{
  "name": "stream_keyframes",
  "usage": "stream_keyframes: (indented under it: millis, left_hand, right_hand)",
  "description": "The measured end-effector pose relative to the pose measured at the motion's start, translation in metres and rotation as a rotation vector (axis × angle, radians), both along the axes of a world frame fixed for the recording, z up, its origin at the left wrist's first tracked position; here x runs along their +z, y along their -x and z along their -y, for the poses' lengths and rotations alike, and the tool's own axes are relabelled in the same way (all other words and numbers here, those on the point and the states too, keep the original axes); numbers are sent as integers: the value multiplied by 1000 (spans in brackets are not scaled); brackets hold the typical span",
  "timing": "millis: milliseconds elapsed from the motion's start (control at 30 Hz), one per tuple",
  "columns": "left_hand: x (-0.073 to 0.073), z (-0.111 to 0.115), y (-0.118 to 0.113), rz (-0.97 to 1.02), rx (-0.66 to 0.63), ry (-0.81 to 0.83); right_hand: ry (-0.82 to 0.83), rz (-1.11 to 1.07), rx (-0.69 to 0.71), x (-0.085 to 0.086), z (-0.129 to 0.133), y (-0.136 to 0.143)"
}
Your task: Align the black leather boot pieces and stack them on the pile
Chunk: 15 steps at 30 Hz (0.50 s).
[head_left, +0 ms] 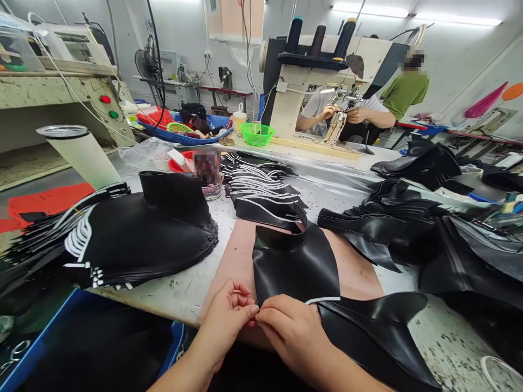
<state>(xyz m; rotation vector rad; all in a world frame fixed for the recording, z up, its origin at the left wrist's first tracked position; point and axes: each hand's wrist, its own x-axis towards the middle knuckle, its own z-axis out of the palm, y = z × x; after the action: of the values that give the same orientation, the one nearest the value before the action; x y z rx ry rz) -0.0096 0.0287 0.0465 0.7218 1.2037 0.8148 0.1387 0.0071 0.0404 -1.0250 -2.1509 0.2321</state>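
My left hand (229,313) and my right hand (288,321) meet at the near edge of the table, fingertips pinched together at the lower left corner of a black leather piece (300,269). What lies between the fingertips is too small to make out. That piece has a curved upright band at its top and rests on a pink sheet (235,250). Beside my right hand, another black piece (368,326) with a white strip along its edge extends to the lower right. Black pieces with white edges (261,190) lie fanned out behind.
A tall stack of black pieces (175,231) stands left, more piles (384,218) right. A blue bin (177,340) sits below the table's left edge. Behind are a green basket (257,134), a white cup (81,158) and a sewing machine (286,98) with a person's hands at it.
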Motion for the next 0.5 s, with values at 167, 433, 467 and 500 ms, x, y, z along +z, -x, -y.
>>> stream_keyframes:
  millis: [167,433,467,500]
  left_hand:
    - [-2,1,0,-49,-18,-26]
    - [-8,4,-6,-126,-61,-136]
    - [-8,5,-7,-127,-63,-151]
    - [-8,5,-7,-125,-65,-161]
  right_hand:
    - [145,-49,-28,-5,-2,-2]
    - [825,-195,-14,-3,-18,-9]
    - [865,-230,-15,-4,-19,-10]
    - [884,-254,-13,-5,-19,-11]
